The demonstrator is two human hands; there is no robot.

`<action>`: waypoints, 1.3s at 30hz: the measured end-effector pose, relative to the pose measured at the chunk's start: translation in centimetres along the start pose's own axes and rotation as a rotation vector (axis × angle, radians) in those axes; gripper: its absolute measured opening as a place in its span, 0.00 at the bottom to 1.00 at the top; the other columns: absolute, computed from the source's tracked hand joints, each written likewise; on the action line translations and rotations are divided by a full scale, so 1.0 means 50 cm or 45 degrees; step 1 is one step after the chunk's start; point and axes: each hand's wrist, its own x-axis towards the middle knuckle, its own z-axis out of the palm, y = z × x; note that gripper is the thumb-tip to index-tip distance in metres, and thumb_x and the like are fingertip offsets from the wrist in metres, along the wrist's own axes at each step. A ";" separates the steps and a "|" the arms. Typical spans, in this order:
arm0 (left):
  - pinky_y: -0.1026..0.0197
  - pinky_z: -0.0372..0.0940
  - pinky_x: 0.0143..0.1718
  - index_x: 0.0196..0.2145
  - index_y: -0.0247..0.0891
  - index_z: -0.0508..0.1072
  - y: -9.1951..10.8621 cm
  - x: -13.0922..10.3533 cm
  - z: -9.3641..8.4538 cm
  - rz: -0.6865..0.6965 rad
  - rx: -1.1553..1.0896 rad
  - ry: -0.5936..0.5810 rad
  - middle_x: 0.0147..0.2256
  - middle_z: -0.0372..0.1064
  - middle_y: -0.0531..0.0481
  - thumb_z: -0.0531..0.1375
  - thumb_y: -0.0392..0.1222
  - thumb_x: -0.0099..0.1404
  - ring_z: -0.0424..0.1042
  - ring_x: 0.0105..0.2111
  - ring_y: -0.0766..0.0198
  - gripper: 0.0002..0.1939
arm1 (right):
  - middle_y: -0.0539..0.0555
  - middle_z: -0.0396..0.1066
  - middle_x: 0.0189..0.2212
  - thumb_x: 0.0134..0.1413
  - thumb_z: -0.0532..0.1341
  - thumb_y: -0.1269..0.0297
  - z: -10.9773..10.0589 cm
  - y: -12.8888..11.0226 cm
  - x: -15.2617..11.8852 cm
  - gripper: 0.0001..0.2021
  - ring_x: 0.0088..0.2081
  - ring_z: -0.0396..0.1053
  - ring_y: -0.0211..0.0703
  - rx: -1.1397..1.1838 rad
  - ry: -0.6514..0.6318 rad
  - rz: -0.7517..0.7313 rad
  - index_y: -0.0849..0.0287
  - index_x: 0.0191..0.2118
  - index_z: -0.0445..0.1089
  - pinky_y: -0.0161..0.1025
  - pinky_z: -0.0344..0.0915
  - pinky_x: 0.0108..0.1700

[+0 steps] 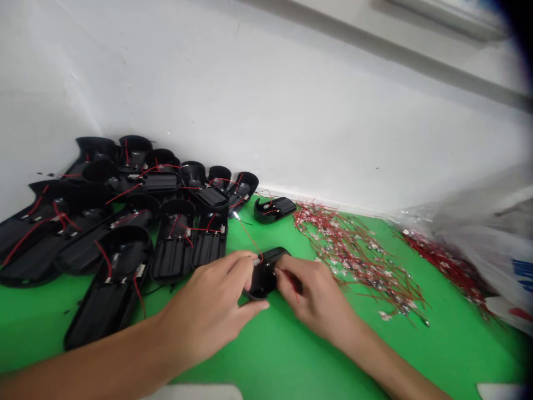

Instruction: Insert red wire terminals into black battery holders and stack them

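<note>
While both hands meet over a green worktop (291,355), a person grips a small black plastic housing (266,272) that rests on the surface just in front of a white wall (266,111). The left hand (212,311) curls around the housing's near-left end, thumb pressed along its lower edge and fingertips pinched at its top, where a thin red wire (250,236) runs up and away from the part. The right hand (316,297) closes on the housing's right side, fingers bent inward against it; whether it also pinches a wire cannot be told.

Left of the housing, a heap of matching black shells (116,222) with red wiring lies open side up, spreading back to the wall. One more single black shell (275,210) sits just behind the housing, close to the wall's base. Right of the housing, a loose scatter of red-wired small parts (358,255) covers the worktop, and beyond it a second bunch of red wires (445,261) lies against a clear plastic bag (478,222) at the frame's right edge.
</note>
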 end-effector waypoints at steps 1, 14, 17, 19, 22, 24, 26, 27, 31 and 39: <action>0.57 0.70 0.36 0.34 0.43 0.57 0.000 0.000 0.001 0.003 0.005 0.010 0.48 0.75 0.46 0.73 0.36 0.57 0.79 0.42 0.52 0.25 | 0.45 0.57 0.21 0.65 0.53 0.72 0.003 0.000 -0.002 0.11 0.22 0.54 0.34 -0.015 0.030 -0.017 0.56 0.29 0.57 0.33 0.49 0.26; 0.51 0.74 0.41 0.35 0.43 0.55 0.002 -0.002 -0.002 0.003 -0.012 -0.082 0.48 0.73 0.43 0.73 0.40 0.59 0.77 0.47 0.48 0.26 | 0.44 0.57 0.21 0.67 0.53 0.73 0.003 -0.006 -0.012 0.12 0.21 0.55 0.33 -0.178 0.005 -0.069 0.57 0.30 0.58 0.32 0.50 0.25; 0.51 0.74 0.41 0.35 0.43 0.55 0.004 -0.003 -0.003 0.024 -0.002 -0.073 0.47 0.73 0.43 0.73 0.41 0.59 0.78 0.47 0.48 0.26 | 0.44 0.57 0.22 0.66 0.53 0.74 0.003 -0.011 -0.014 0.12 0.21 0.55 0.33 -0.205 -0.014 -0.096 0.56 0.30 0.57 0.32 0.50 0.25; 0.51 0.74 0.41 0.35 0.43 0.55 0.005 -0.004 -0.004 0.034 0.010 -0.076 0.45 0.73 0.44 0.73 0.41 0.59 0.78 0.46 0.48 0.26 | 0.44 0.57 0.22 0.65 0.53 0.75 0.004 -0.014 -0.013 0.12 0.21 0.55 0.33 -0.222 -0.013 -0.104 0.56 0.30 0.57 0.33 0.50 0.25; 0.51 0.75 0.41 0.35 0.43 0.56 0.006 -0.003 -0.003 0.033 0.018 -0.095 0.44 0.73 0.45 0.73 0.41 0.59 0.78 0.46 0.48 0.26 | 0.44 0.58 0.22 0.66 0.53 0.75 0.005 -0.011 -0.012 0.12 0.21 0.56 0.33 -0.212 -0.013 -0.089 0.56 0.30 0.57 0.32 0.50 0.25; 0.50 0.75 0.41 0.36 0.43 0.56 0.005 -0.002 -0.003 0.029 0.016 -0.106 0.43 0.72 0.46 0.73 0.40 0.59 0.77 0.46 0.48 0.26 | 0.44 0.58 0.22 0.66 0.54 0.74 0.005 -0.007 -0.012 0.12 0.21 0.56 0.32 -0.198 -0.013 -0.079 0.56 0.30 0.57 0.31 0.51 0.25; 0.49 0.75 0.43 0.36 0.42 0.56 0.005 0.000 -0.002 0.029 0.011 -0.110 0.42 0.72 0.47 0.72 0.38 0.60 0.77 0.46 0.48 0.24 | 0.44 0.58 0.22 0.66 0.54 0.74 0.003 -0.005 -0.013 0.11 0.21 0.56 0.32 -0.208 0.004 -0.090 0.56 0.30 0.58 0.31 0.52 0.25; 0.49 0.75 0.44 0.36 0.42 0.57 0.005 0.000 -0.002 0.029 0.009 -0.112 0.42 0.71 0.47 0.72 0.38 0.60 0.77 0.46 0.49 0.24 | 0.43 0.57 0.22 0.66 0.54 0.74 0.001 -0.005 -0.015 0.11 0.21 0.56 0.32 -0.226 0.021 -0.107 0.57 0.31 0.58 0.31 0.52 0.25; 0.48 0.75 0.42 0.37 0.41 0.58 0.007 -0.003 0.000 -0.004 -0.007 -0.153 0.39 0.69 0.49 0.72 0.39 0.60 0.77 0.42 0.50 0.23 | 0.43 0.56 0.22 0.66 0.54 0.74 -0.016 -0.011 -0.018 0.10 0.21 0.56 0.32 -0.317 0.134 -0.144 0.57 0.31 0.59 0.31 0.52 0.25; 0.49 0.75 0.44 0.40 0.41 0.59 0.002 -0.007 0.008 -0.002 -0.020 -0.134 0.42 0.69 0.49 0.70 0.37 0.62 0.76 0.43 0.51 0.21 | 0.43 0.57 0.19 0.64 0.53 0.72 -0.028 -0.012 -0.005 0.13 0.20 0.56 0.32 -0.138 -0.101 0.102 0.57 0.27 0.58 0.31 0.50 0.23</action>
